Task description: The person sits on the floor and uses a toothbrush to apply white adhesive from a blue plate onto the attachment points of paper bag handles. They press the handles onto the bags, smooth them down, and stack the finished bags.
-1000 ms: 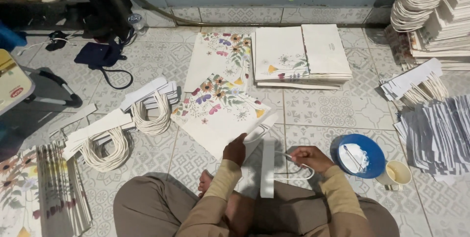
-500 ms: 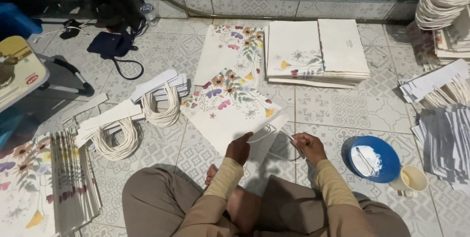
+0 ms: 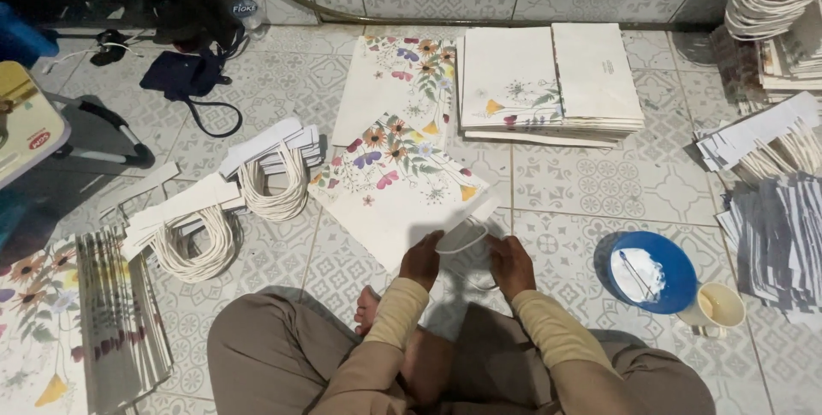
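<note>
Nearby, blue plate (image 3: 676, 278), yellow cup (image 3: 717, 305).

Informal home workshop for making paper bags, worked on the tiled floor (image 3: 582, 184). A person sits cross-legged on it. Landmark: the open floral bag sheet (image 3: 396, 177). Behind it, a stack of folded floral bags (image 3: 548, 81). Left of it, bundles of white cord handles with card strips (image 3: 272, 184). Right of it, a blue glue dish (image 3: 652, 271), a cup (image 3: 717, 307), and more strip piles (image 3: 775, 235).
</note>
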